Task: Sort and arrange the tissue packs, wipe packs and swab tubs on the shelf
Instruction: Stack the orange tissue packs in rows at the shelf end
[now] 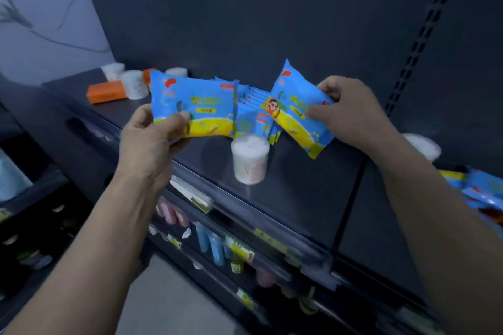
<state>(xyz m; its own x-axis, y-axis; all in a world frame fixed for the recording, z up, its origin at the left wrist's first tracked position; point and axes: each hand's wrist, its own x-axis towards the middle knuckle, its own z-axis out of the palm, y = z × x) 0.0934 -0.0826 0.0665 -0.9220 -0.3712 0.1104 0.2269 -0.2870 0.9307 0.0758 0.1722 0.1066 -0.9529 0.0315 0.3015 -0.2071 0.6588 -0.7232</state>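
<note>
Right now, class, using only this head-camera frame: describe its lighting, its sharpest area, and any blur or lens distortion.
Head view: dim, bluish light; the left wipe pack and right wipe pack are sharpest, print soft; lower shelves smear toward the edges; the wide lens leans the shelf upright; faint sheen on the shelf top by the swab tub.

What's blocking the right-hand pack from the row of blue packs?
Nothing visible. The right hand holds its pack right beside the row; the swab tub stands on the shelf in front of the row, not between.
</note>
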